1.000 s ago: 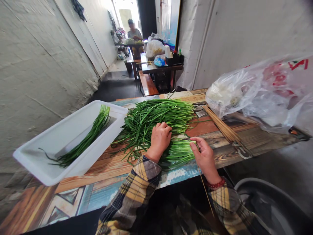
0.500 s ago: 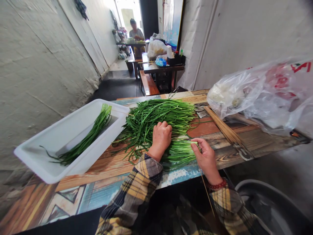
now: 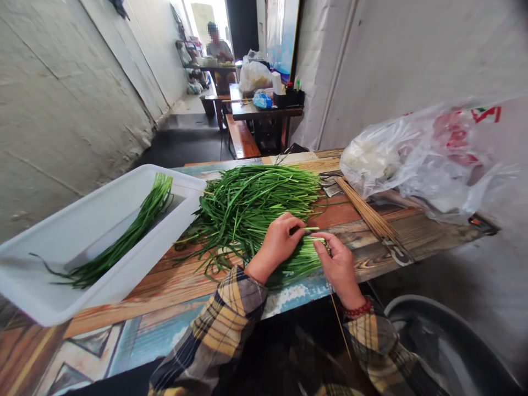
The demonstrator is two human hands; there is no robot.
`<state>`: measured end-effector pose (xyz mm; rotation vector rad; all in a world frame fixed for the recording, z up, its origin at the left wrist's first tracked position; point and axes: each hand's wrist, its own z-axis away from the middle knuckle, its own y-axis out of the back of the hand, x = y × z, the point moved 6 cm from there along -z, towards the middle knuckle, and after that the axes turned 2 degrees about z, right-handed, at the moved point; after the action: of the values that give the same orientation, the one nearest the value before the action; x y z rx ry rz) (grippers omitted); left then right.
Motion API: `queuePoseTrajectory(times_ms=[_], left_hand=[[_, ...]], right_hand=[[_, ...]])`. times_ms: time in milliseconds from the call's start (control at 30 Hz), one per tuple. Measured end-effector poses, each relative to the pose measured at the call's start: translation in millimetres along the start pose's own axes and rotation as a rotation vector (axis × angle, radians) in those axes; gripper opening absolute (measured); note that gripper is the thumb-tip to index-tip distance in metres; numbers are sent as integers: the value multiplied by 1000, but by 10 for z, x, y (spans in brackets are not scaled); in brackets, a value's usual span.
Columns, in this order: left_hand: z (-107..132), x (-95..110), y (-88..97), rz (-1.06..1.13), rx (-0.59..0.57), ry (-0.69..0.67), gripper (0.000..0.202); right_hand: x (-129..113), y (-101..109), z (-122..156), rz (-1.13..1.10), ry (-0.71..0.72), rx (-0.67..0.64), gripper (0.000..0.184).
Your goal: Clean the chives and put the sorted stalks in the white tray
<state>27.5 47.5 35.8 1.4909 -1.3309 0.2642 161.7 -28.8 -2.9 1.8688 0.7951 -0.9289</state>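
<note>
My left hand (image 3: pixel 277 242) is closed in a pinch on a garlic chive stalk, whose pale end (image 3: pixel 312 228) sticks out past the fingertips. Thumb and fingers of my right hand (image 3: pixel 338 267) close on the cut ends of a small bunch of garlic chives (image 3: pixel 303 258) lying at the table's near side. A thin wooden skewer (image 3: pixel 339 319) slants down from below that hand, its upper end hidden. Behind both hands spreads a large pile of garlic chives (image 3: pixel 256 192), leafy to the left, stalks to the right.
On the left stands a white plastic tub (image 3: pixel 103 198) with a bunch of chives (image 3: pixel 136 236) inside. Bamboo skewers (image 3: pixel 367 212) lie right of the pile, beside a clear plastic bag (image 3: pixel 437 154). A grey bin (image 3: pixel 437 330) stands below right. Far back, a person (image 3: pixel 218 47) sits at another table.
My left hand has come off the pile and moved right, close to my right hand, now with a stalk in its fingers. My right hand stays at the bunch; the view has shifted slightly.
</note>
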Motion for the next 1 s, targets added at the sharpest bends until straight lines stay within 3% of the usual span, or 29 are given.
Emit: queuePoseTrajectory(times_ms=[500,800,1000], left_hand=[[44,92,-57,50,-82,-38,19],[52,38,-48,84,-19,23,11],[52,39,-47,116,-47,26,14]], right_hand=[[28,2,13,9,-9,2,25],[31,-3,13,-13,-16,-7,25],[32,0,19,-18,-22,-5,24]])
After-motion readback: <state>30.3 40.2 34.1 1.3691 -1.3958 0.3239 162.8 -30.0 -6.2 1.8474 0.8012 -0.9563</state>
